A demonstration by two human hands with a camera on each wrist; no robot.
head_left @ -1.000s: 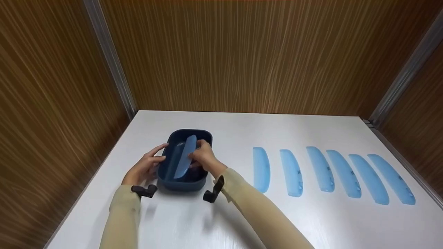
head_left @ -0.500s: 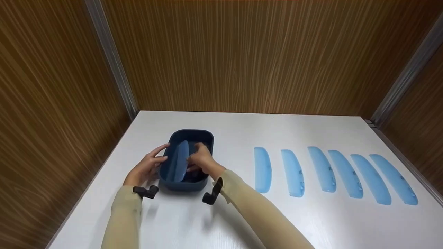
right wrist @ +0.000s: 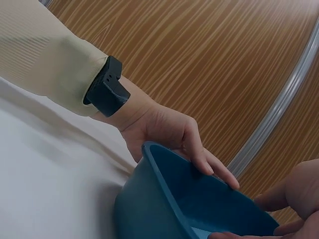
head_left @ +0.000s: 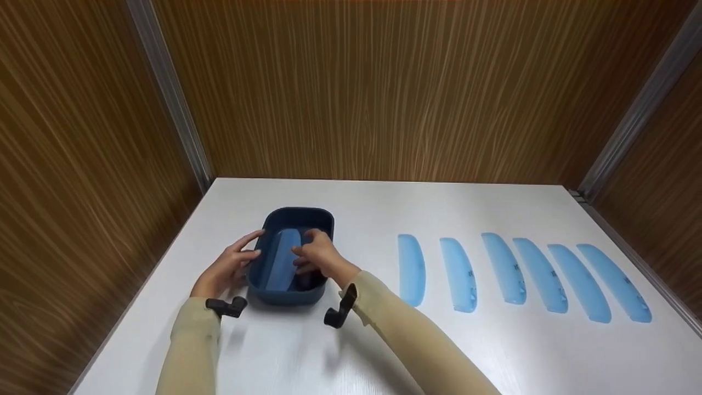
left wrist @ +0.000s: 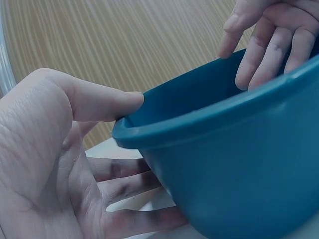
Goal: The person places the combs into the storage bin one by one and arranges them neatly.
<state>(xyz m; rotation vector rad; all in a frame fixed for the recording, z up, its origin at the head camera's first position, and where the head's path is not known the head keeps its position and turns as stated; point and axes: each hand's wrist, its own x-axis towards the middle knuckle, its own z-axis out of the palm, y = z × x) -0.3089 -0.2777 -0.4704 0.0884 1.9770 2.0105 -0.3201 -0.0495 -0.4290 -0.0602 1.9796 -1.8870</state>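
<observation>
A dark blue rounded plastic tub point(head_left: 288, 298) stands on the table toward the left. In the head view my left hand point(head_left: 226, 267) holds its left side. The left wrist view shows the thumb on the rim and the other fingers against the outer wall. One flat, translucent blue strip with a curved edge point(head_left: 283, 260) lies inside, leaning to the left. My right hand point(head_left: 322, 254) reaches into the tub beside this strip, fingers loosely spread and apparently off it. In the right wrist view the strip point(right wrist: 202, 233) barely shows, and part of the right hand point(right wrist: 301, 199) is cut off.
Several similar light blue curved strips, one of them nearest the tub point(head_left: 412, 270), lie in a row on the right half of the white table point(head_left: 362, 208). Wood-grain walls point(head_left: 373, 93) rise at the back and both sides.
The blue strip has gone down into the tub and tipped flatter to the left. My right hand has let go of it. My left hand keeps its place on the tub.
</observation>
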